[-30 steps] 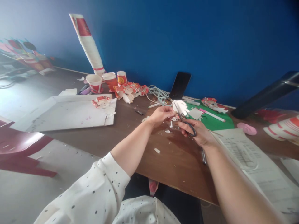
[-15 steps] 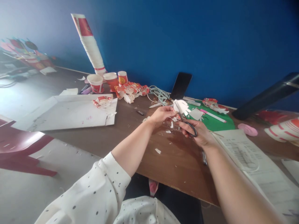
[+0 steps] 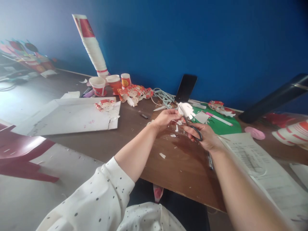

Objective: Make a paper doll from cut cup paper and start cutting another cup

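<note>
Between the fingers of my left hand (image 3: pixel 167 118) is a white paper cutout (image 3: pixel 187 110) with a scalloped, finger-like edge. My right hand (image 3: pixel 204 134) is closed around the black handles of a pair of scissors (image 3: pixel 197 132). The blades reach up to the paper beside my left fingertips; how far they are apart is hard to make out. Under both hands, small paper scraps (image 3: pixel 163 155) lie scattered on the brown table (image 3: pixel 178 173).
Paper cups (image 3: pixel 98 86) and a heap of red-and-white cutouts (image 3: pixel 134 94) stand left, near a white board (image 3: pixel 79 117). A phone (image 3: pixel 186 88) leans on the blue wall behind a coiled cable (image 3: pixel 163 96). Right are a green disc (image 3: pixel 222 127), printed sheets (image 3: pixel 255 160) and a black tube (image 3: pixel 276 98).
Both hands stay almost in place. The white paper cutout and the scissors have shifted very slightly left, much as the whole view has.
</note>
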`<action>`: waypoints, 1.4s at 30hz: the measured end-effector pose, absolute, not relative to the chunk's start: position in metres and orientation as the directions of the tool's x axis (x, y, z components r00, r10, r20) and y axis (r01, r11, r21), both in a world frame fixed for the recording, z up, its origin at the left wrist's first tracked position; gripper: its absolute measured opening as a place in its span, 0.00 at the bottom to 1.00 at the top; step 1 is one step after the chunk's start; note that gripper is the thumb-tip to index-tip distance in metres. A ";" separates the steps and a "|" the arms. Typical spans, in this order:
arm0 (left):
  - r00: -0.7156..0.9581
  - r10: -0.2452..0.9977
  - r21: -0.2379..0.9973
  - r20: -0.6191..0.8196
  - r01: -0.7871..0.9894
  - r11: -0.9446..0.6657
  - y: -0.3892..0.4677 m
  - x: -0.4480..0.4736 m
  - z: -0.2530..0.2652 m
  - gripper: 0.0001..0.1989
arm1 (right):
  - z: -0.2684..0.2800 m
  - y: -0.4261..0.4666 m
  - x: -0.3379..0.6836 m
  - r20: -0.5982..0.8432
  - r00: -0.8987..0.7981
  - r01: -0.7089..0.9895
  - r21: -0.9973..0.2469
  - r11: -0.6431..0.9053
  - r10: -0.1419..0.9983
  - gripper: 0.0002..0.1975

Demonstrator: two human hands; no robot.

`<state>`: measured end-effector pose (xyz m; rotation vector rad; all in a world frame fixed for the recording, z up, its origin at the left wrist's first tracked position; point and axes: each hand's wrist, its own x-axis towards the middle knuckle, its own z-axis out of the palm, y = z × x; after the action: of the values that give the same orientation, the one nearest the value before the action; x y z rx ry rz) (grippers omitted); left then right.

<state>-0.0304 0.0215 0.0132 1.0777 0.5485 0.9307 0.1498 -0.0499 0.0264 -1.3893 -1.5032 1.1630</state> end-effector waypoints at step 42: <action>0.434 0.901 0.943 0.028 -0.310 0.120 0.022 -0.028 0.014 0.12 | 0.025 -0.049 0.150 -0.041 -0.103 0.369 -0.930 0.000 0.994 0.17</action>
<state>-0.0278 0.0224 0.0138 1.1101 0.6670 0.9877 0.1505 -0.0485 0.0252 -1.4455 -1.5597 1.1042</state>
